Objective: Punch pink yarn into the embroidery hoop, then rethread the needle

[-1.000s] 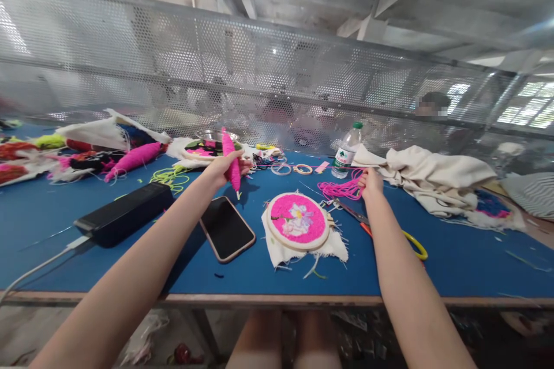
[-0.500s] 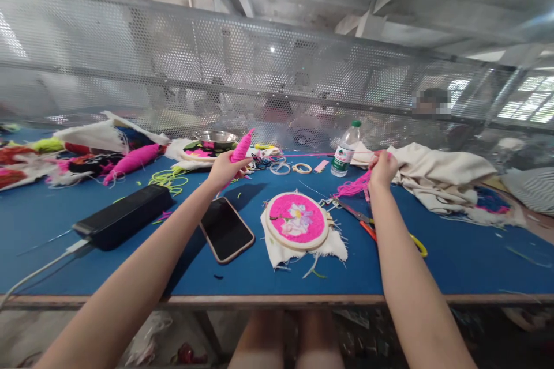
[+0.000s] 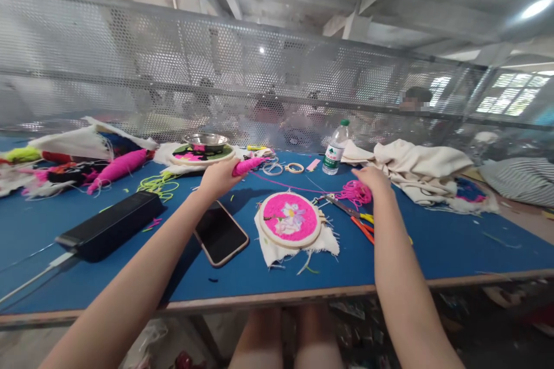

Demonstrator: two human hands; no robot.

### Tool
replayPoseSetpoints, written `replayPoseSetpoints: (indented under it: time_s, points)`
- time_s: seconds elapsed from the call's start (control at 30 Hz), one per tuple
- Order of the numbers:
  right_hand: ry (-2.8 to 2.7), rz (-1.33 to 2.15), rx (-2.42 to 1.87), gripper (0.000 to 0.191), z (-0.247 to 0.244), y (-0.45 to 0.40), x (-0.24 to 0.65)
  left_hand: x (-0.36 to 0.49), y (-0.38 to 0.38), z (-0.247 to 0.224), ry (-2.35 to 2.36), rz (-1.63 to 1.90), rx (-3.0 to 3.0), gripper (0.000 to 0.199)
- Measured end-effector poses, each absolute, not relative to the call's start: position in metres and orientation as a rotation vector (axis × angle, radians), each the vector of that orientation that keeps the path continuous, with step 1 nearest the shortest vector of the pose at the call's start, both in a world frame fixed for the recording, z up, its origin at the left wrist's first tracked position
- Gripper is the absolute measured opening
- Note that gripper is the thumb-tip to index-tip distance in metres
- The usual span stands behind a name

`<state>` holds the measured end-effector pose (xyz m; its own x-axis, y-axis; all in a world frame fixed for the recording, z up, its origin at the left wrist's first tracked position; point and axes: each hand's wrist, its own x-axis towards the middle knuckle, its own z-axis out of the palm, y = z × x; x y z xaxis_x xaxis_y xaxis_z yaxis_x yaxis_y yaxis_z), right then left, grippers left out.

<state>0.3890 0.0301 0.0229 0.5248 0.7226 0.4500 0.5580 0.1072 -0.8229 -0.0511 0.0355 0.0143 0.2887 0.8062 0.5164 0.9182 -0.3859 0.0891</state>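
Note:
My left hand point(image 3: 220, 179) is closed around a cone-shaped bundle of bright pink yarn point(image 3: 250, 166), its tip pointing right. From it a pink strand sags across the table to a loose pink heap point(image 3: 355, 191). Just above that heap is my right hand point(image 3: 373, 177), fingers stretched to the left, with no yarn visibly in them. Between my arms lies an embroidery hoop point(image 3: 265, 230) holding cloth with a pale flower on a pink ground. Scissors point(image 3: 341, 205) and an orange-handled tool point(image 3: 362, 229) rest by my right forearm, partly hidden.
A phone point(image 3: 223, 233) and a black power bank point(image 3: 112, 225) with a white cable lie left. Farther back stand a metal bowl point(image 3: 206, 141) and a water bottle point(image 3: 335, 150). Crumpled beige cloth point(image 3: 415, 161) sits right; a perforated metal screen point(image 3: 242, 69) closes the far side.
My right hand has lowered and its strand has dropped from taut to slack onto the table. The yarn bundle in my left hand has tipped from upright toward the right. The view has shifted slightly.

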Motion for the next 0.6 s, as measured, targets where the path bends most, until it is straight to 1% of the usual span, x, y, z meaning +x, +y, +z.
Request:
replayPoseSetpoints:
  time_s: [0.07,0.13,0.2,0.23,0.33,0.43,0.5,0.6]
  points:
    - [-1.057,-0.004,-1.685,0.027,0.038,0.022,0.394,-0.057,0.039,0.015,-1.657,-0.809,-2.320,0.040]
    - [-1.009,-0.197,-1.764,0.018,0.054,0.011,0.397,-0.061,0.042,0.016,-1.739,-0.897,-2.307,0.043]
    - [-1.087,-0.374,-1.916,0.015,0.064,-0.003,0.395,-0.064,0.045,0.017,-1.819,-1.012,-2.294,0.044]
    - [-1.176,-0.388,-2.015,0.016,0.065,-0.011,0.393,-0.065,0.045,0.018,-1.859,-1.075,-2.295,0.044]
    - [-1.547,-0.200,-2.328,0.027,0.049,-0.039,0.387,-0.067,0.045,0.021,-1.965,-1.239,-2.291,0.044]
    - [-1.860,-0.018,-2.539,0.037,0.019,-0.067,0.389,-0.067,0.044,0.022,-1.996,-1.275,-2.280,0.044]
    - [-2.096,0.158,-2.469,0.042,0.002,-0.081,0.396,-0.066,0.042,0.022,-1.973,-1.211,-2.237,0.045]
    - [-2.254,0.208,-2.366,0.043,-0.009,-0.090,0.405,-0.065,0.038,0.022,-1.924,-1.053,-2.116,0.044]
